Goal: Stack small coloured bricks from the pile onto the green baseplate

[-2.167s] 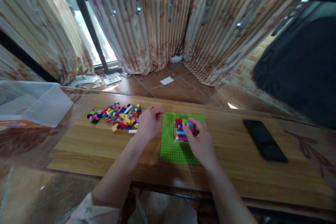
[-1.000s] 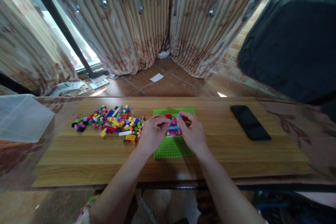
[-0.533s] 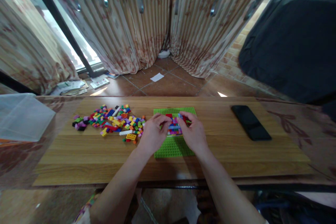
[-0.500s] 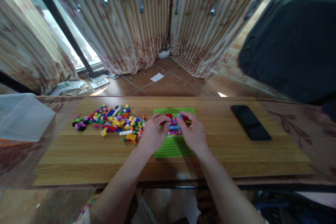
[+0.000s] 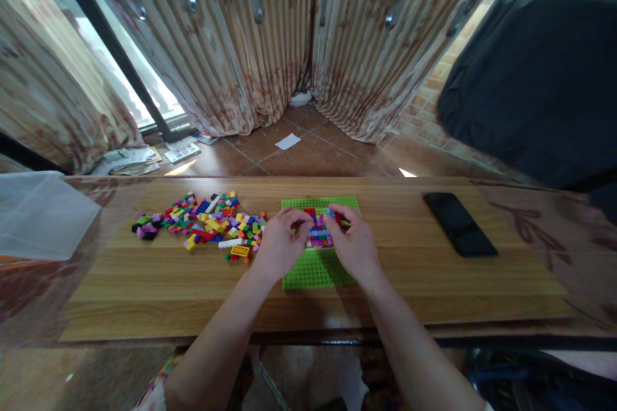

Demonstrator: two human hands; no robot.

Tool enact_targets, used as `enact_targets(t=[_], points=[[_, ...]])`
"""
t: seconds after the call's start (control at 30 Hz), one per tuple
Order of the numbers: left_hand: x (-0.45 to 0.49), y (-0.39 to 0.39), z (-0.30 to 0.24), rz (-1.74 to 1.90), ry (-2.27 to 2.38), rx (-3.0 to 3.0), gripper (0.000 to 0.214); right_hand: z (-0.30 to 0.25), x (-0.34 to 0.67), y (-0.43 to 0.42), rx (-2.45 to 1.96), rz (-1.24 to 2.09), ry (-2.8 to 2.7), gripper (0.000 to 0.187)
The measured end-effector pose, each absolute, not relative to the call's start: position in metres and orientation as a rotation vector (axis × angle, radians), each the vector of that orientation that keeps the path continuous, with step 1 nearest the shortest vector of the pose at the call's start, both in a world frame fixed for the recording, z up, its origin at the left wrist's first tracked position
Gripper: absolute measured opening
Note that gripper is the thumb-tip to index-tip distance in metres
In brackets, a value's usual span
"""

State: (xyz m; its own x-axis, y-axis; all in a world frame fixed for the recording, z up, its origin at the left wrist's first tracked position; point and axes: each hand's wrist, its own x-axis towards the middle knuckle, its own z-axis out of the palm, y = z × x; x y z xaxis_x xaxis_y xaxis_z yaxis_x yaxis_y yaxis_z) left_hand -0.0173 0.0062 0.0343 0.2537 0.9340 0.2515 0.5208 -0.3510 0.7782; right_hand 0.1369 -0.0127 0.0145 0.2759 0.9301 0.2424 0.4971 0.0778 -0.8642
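Note:
A green baseplate lies on the wooden board in front of me. A small multicoloured brick block stands on its far half. My left hand rests at the block's left side, fingers curled and pinched against it. My right hand is at the block's right side, its fingers curled over the top edge. Whether either hand holds a loose brick is hidden by the fingers. A heap of loose coloured bricks lies left of the plate.
A black phone lies on the board to the right. A clear plastic box sits at the far left. Behind the table hang patterned curtains over a tiled floor; a dark cloth-covered shape fills the right.
My left hand came from the plate's left edge to the block, and the view shifted. Over the last second both hands stay at the block with only small finger movements.

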Motion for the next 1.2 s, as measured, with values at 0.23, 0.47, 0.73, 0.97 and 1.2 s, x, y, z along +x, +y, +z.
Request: enact_targets(t=[0.23,0.47,0.73,0.97,1.2], points=[[-0.0166,0.0088,0.0337,0.967,1.325,1.842,0.015,0.0159,0.1356,-0.0136,-1.577,0.511,-1.380,0.032],[-0.0134,0.0124,0.0289,0.983,1.295,1.493,0.013,0.0165,0.1352,-0.0139,-1.579,0.511,-1.389,0.033],[-0.0120,0.0130,0.0328,0.993,1.280,1.368,0.013,0.0155,0.1348,-0.0138,-1.573,0.505,-1.393,0.032],[-0.0140,0.0147,0.0319,0.976,1.273,1.394,0.013,0.0162,0.1342,-0.0139,-1.575,0.492,-1.411,0.033],[-0.0113,0.0149,0.0344,0.995,1.234,1.249,0.011,0.0156,0.1341,-0.0138,-1.575,0.484,-1.410,0.033]])
